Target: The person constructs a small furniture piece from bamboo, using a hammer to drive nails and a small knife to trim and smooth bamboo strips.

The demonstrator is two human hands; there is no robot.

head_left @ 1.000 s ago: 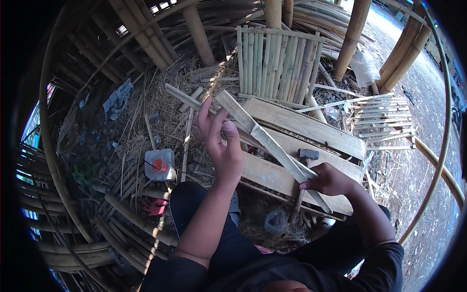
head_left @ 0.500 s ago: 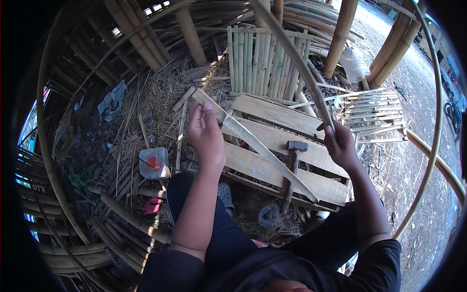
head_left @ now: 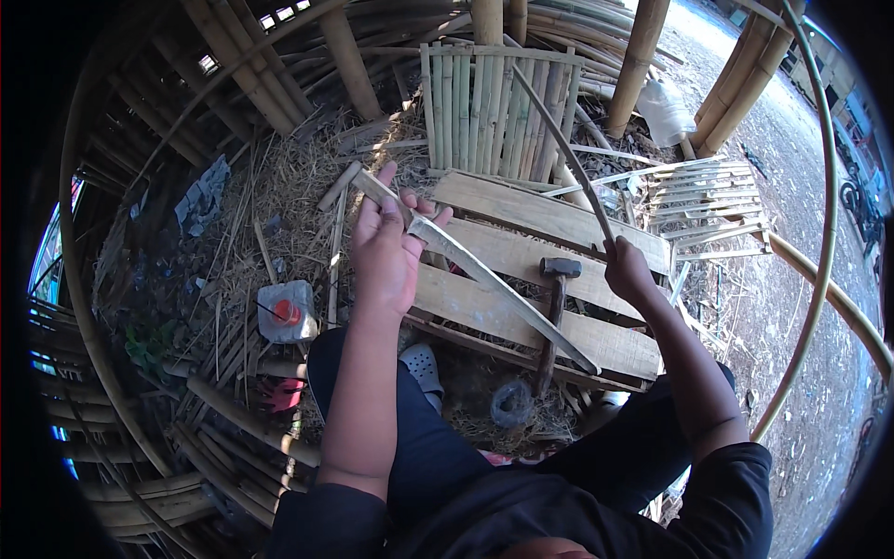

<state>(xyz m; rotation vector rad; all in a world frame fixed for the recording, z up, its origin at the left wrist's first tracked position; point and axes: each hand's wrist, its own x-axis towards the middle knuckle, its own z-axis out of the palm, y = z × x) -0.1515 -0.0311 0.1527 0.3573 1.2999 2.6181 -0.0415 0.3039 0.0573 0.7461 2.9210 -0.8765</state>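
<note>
My left hand [head_left: 386, 256] holds a pale, split bamboo strip [head_left: 503, 289] near its far end, the thumb over it and some fingers spread. The strip slants down to the right across a low slatted wooden bench [head_left: 549, 252]. Closed in a fist, my right hand [head_left: 630, 272] grips a long, narrow, slightly curved brown stick-like piece [head_left: 570, 149]. It points up and away to the left; whether it is wood or a blade I cannot tell. A hammer [head_left: 556, 303] with a dark head and wooden handle rests on the bench, its handle partly behind the strip.
A bamboo-slat panel [head_left: 494, 116] stands upright beyond the bench, and a smaller slatted frame [head_left: 712, 200] lies to the right. An orange cup [head_left: 286, 312] sits on a pale block [head_left: 270, 326] at left. Near my feet is a clear plastic roll [head_left: 511, 405].
The brown piece in my right hand has swung away from me and lower. My left hand's fingers have spread and turned around the bamboo strip. The view has shifted slightly.
</note>
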